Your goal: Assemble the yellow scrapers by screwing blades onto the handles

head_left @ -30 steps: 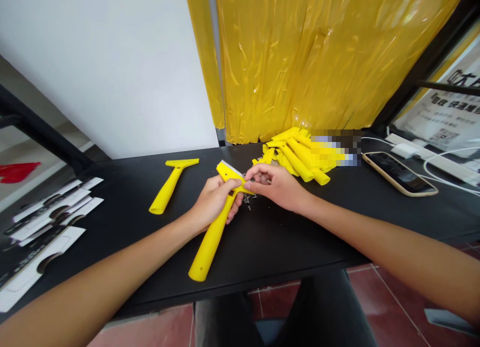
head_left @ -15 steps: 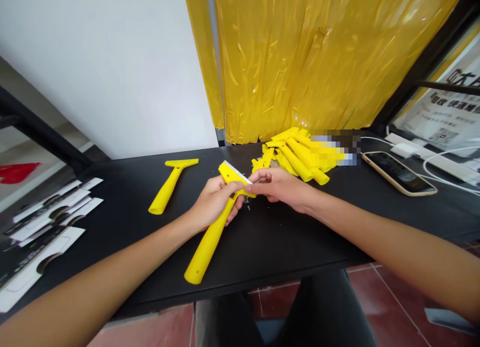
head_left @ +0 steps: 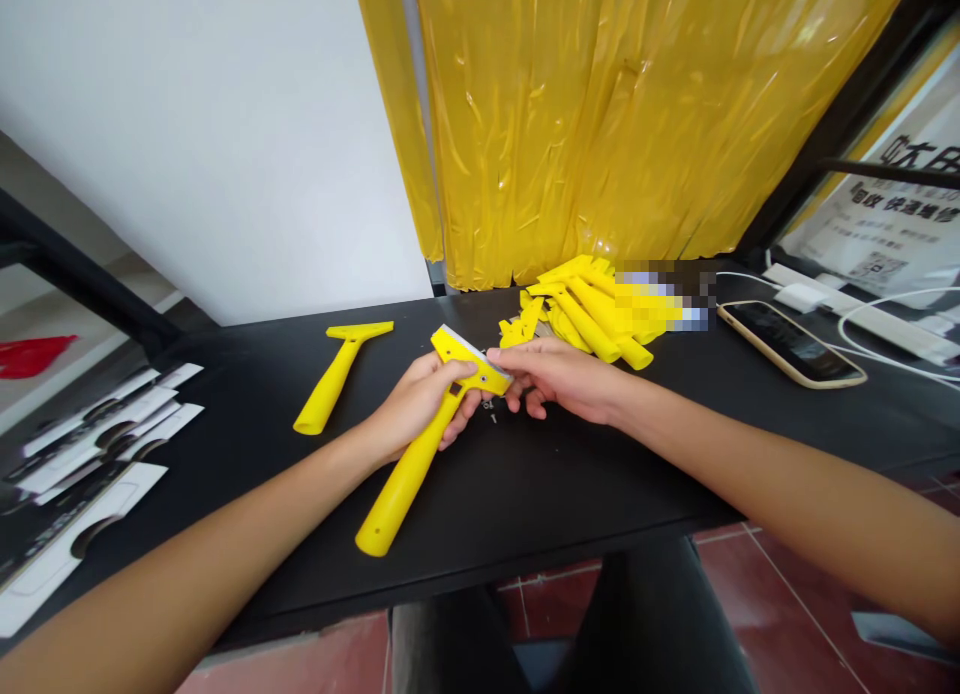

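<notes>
My left hand (head_left: 416,399) is wrapped round the neck of a yellow scraper (head_left: 405,494), thumb on top. The scraper's wide head points away from me, with a thin pale blade strip along its far edge; its handle slants down to the left. At the right end of the head is my right hand (head_left: 566,379), with its thumb on the blade edge and its other fingers curled beneath. A small dark round spot, apparently a screw, shows on the head. Small light bits (head_left: 489,408) lie on the table below. Another yellow scraper body (head_left: 326,384) rests to the left.
A pile of yellow scraper parts (head_left: 592,319) lies at the back of the black table (head_left: 570,494), partly blurred out. To the right are a phone (head_left: 795,344) and white cables with a power strip (head_left: 885,319). White-and-black cards (head_left: 105,514) lie at left. Yellow wrapping (head_left: 540,124) stands behind.
My right thumb has shifted up off the face of the scraper head to its blade edge, uncovering the dark spot. The scraper has moved slightly left in my left hand.
</notes>
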Motion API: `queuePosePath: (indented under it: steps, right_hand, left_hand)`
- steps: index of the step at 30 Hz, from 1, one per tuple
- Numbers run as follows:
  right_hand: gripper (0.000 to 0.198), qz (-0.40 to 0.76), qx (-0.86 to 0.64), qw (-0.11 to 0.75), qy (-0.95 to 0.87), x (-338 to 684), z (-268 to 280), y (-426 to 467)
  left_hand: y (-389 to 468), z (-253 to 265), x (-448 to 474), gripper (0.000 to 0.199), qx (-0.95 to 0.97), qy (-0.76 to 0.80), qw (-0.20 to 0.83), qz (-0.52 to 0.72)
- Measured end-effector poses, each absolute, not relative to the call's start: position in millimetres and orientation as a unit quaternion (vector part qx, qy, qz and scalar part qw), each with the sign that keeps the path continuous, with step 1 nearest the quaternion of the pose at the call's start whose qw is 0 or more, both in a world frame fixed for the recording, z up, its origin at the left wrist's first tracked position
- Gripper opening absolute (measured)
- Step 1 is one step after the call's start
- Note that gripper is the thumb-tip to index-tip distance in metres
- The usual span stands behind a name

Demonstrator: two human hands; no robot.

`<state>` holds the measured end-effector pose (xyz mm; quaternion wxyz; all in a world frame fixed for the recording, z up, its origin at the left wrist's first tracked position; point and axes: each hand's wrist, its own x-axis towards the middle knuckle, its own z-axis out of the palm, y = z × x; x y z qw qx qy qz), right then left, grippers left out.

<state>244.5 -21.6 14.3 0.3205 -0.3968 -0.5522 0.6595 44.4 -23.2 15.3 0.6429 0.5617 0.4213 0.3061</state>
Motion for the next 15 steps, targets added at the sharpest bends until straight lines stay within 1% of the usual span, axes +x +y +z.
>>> queuePosePath:
  steps: [3,6,8,9,10,11,13,14,15]
  right_hand:
    - [0.028,0.663,-0.381,0.304,-0.568,246.0,13.0,-20.5]
    - [0.019,0.654,-0.382,0.307,-0.577,246.2,9.7,-19.1]
    - [0.015,0.654,-0.392,0.321,-0.562,245.6,7.7,-18.0]
    - [0.015,0.657,-0.396,0.33,-0.551,245.2,7.2,-17.4]
    - [0.015,0.659,-0.4,0.339,-0.54,244.8,6.9,-16.8]
    - [0.015,0.659,-0.403,0.348,-0.53,244.4,7.0,-16.3]
    - [0.015,0.657,-0.41,0.366,-0.516,243.8,8.0,-15.8]
    - [0.015,0.656,-0.412,0.372,-0.511,243.7,8.7,-15.8]
    - [0.014,0.657,-0.413,0.377,-0.505,243.5,9.3,-15.9]
  left_hand:
    - [-21.4,16.8,43.1,0.023,0.551,0.42,0.661,0.289]
    - [-20.0,20.5,40.2,0.022,0.551,0.429,0.67,0.252]
    - [-19.7,24.8,37.0,0.023,0.575,0.459,0.636,0.233]
    - [-20.0,27.4,35.1,0.025,0.604,0.484,0.587,0.239]
    - [-20.8,30.1,33.2,0.029,0.643,0.511,0.509,0.256]
    - [-22.1,32.6,31.4,0.034,0.689,0.532,0.406,0.279]
    - [-26.0,35.9,28.8,0.042,0.773,0.528,0.164,0.31]
    - [-28.4,36.2,28.3,0.043,0.806,0.504,0.06,0.304]
    - [-30.9,35.2,28.2,0.042,0.834,0.472,-0.015,0.285]
